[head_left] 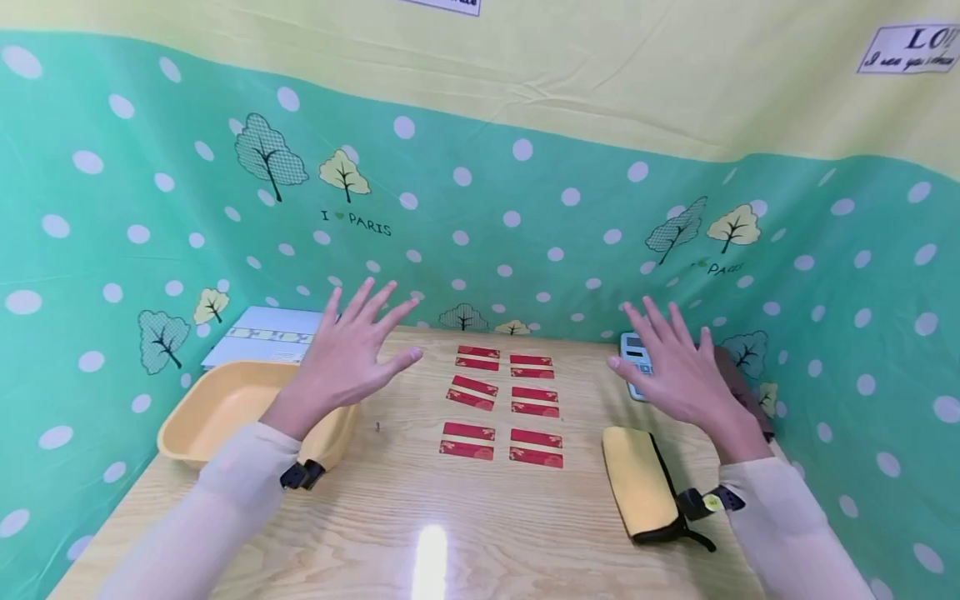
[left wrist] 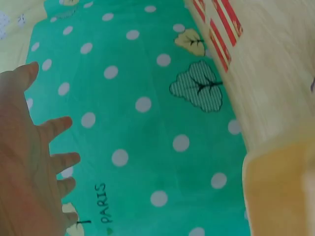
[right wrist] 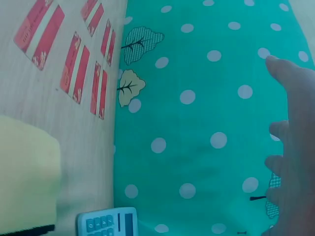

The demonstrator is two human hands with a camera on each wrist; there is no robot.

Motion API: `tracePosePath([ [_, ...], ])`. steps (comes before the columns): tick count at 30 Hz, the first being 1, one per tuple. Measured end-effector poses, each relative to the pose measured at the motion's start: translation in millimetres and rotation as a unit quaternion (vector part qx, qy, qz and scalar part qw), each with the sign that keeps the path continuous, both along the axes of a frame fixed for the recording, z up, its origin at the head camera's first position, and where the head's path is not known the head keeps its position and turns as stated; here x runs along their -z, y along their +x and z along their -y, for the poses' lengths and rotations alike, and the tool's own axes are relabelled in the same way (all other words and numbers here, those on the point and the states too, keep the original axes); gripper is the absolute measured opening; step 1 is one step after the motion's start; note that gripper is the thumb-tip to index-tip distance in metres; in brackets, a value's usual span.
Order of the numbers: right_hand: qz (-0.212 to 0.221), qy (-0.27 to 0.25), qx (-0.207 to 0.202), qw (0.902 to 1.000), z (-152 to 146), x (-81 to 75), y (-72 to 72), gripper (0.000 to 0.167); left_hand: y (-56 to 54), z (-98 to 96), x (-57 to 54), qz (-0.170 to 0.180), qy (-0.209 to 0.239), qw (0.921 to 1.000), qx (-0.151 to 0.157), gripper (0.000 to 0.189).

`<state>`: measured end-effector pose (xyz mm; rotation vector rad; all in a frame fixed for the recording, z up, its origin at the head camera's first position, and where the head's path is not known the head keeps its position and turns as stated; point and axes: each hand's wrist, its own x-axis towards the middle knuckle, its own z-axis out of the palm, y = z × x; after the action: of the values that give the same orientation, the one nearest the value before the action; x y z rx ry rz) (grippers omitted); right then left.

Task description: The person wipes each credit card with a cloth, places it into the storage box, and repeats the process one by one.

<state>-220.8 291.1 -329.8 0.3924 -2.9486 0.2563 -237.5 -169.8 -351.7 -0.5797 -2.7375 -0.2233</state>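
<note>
Garment: 2 long sleeves, pale off-white, plain on the visible faces. The left sleeve (head_left: pixel 217 508) has soft creases near its cuff and ends at the wrist. The right sleeve (head_left: pixel 791 525) is of matching colour and also ends at the wrist.

Wrist equipment: 1 black unit per wrist. The left wrist unit (head_left: pixel 302 475) is compact and blocky. The right wrist unit (head_left: pixel 692 504) has a squarish black housing, a dark strap (head_left: pixel 732 498) and 1 round, yellowish marking (head_left: pixel 712 502).

Hands: the left hand (head_left: pixel 347 354) and right hand (head_left: pixel 682 375) are bare, each with 5 digits visible.
</note>
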Motion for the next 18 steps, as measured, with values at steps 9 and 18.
tracePosePath([
  [9, -0.011, -0.044, -0.014, 0.9988, 2, 20.3, 14.0, 0.086, 20.3, -18.0, 15.9, 0.058, 0.025, 0.9955, 0.071, 0.072],
  [18, 0.004, -0.091, -0.015, 0.9957, 1, 46.5, 31.1, 0.083, 44.2, -41.4, 29.6, 0.151, 0.093, 0.9744, 0.137, 0.064],
])
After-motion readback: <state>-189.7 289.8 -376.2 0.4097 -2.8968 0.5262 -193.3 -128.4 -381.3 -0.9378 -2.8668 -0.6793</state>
